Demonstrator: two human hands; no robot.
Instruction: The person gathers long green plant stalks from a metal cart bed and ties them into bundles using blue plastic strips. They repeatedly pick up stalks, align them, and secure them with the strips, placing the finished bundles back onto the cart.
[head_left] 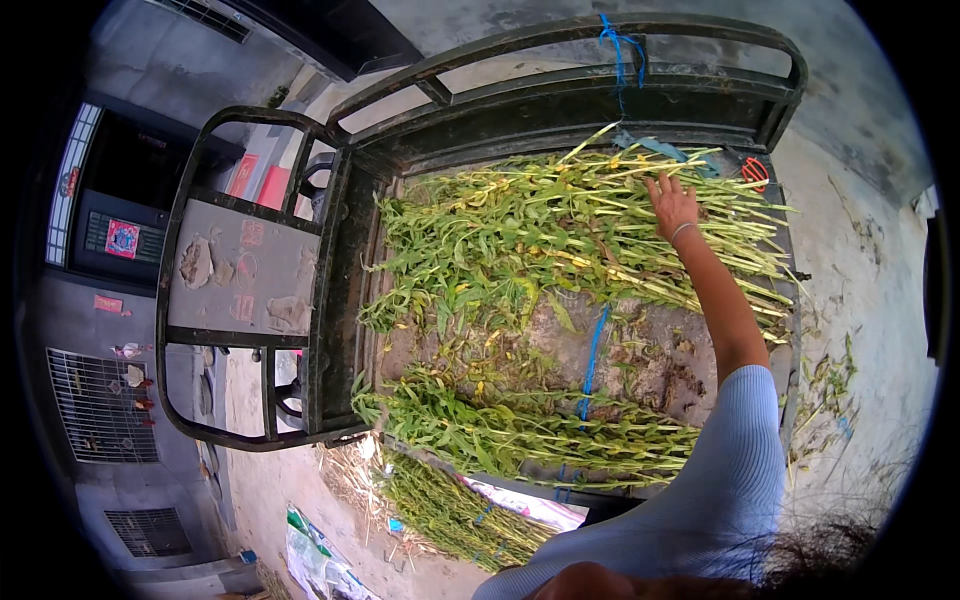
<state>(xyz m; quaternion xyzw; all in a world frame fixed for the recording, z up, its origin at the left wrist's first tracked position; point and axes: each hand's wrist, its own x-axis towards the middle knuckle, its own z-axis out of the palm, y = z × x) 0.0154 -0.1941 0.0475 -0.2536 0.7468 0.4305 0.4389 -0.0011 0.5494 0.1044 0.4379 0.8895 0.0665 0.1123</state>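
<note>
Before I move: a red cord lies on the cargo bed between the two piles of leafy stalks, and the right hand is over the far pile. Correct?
Not quite: the cord is blue, not red, as the head view shows. It does lie on the cargo bed between the near pile and the far pile of leafy stalks, with the right hand over the latter.

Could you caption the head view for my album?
An open right hand over leafy stalks laid in a dark cart, blue cord tied to the cart's rail.
</note>
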